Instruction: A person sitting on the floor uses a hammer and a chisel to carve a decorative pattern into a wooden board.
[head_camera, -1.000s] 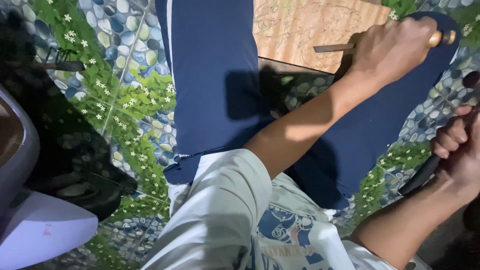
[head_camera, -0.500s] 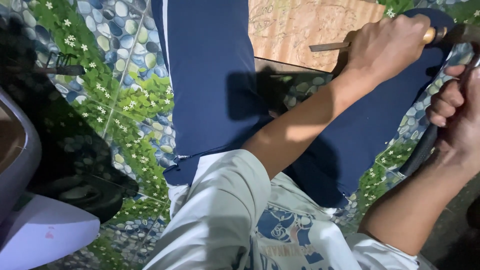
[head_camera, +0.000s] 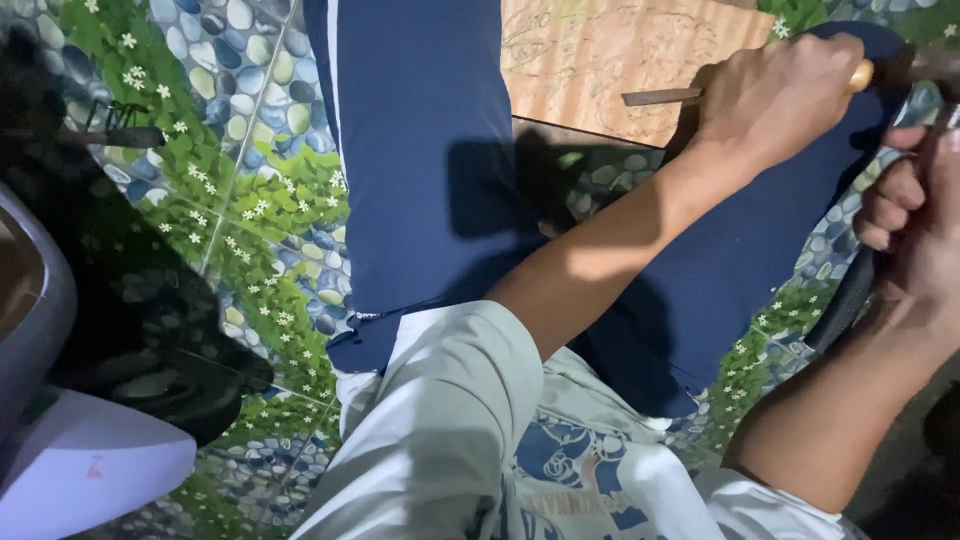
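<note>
The left hand (head_camera: 775, 95) is fisted around a wooden-handled chisel (head_camera: 665, 96), its flat steel blade lying over a pale carved wooden board (head_camera: 600, 60). The right hand (head_camera: 915, 215) curls around a dark handle (head_camera: 850, 295) just beside it.

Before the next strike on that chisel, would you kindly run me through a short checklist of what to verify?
1. Left hand wrapped firmly round the chisel: ok.
2. Blade lying over the wooden board: ok.
3. Blade tip seated on the wood: cannot tell, too small.
4. Right hand gripping a dark handle: ok; its head is out of frame.
5. Blue trouser leg apart from the blade: ok.
6. Board held steady: cannot tell.
</note>
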